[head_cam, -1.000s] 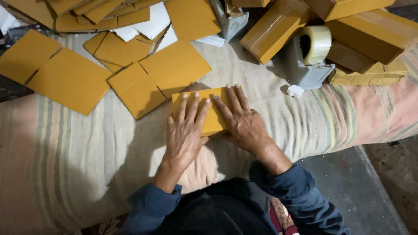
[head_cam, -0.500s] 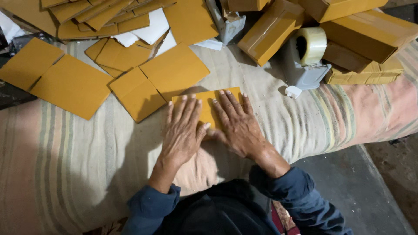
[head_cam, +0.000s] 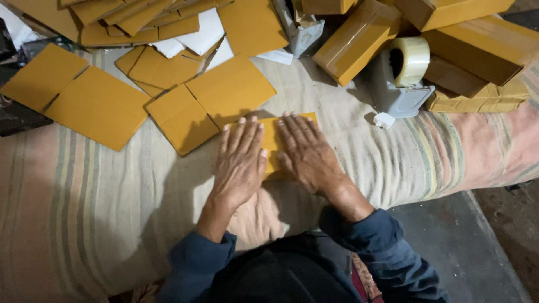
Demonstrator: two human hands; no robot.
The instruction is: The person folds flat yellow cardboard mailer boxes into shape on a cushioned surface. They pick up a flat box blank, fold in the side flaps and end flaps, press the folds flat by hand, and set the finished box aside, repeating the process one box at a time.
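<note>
Nearest the camera, two dark blue sleeves [head_cam: 387, 252] lead up to both hands, which lie flat and palm-down, side by side, on a small flat yellow-brown cardboard piece [head_cam: 272, 139] resting on the striped beige cloth [head_cam: 101, 213] that covers the work surface. The left hand [head_cam: 240, 161] has its fingers spread and stretched forward over the left part of the piece; the right hand [head_cam: 306, 151] is likewise flattened with fingers slightly fanned, covering the right part, so only a strip of cardboard between the hands and its far right corner show. Neither hand grips anything; both press down. Just beyond the left hand lies a flattened yellow-brown carton of two joined panels [head_cam: 210, 104], touching the pressed piece at its far left edge. Further left sits another flattened two-panel carton [head_cam: 78, 95]. To the right, near the right hand but apart from it, stands a grey tape dispenser with a roll of clear tape [head_cam: 405, 76]. Beyond it are assembled yellow-brown boxes [head_cam: 359, 42], one sealed with clear tape, and farthest off a heap of flat yellow-brown cardboard sheets [head_cam: 135, 19] mixed with white paper pieces [head_cam: 196, 36].
</note>
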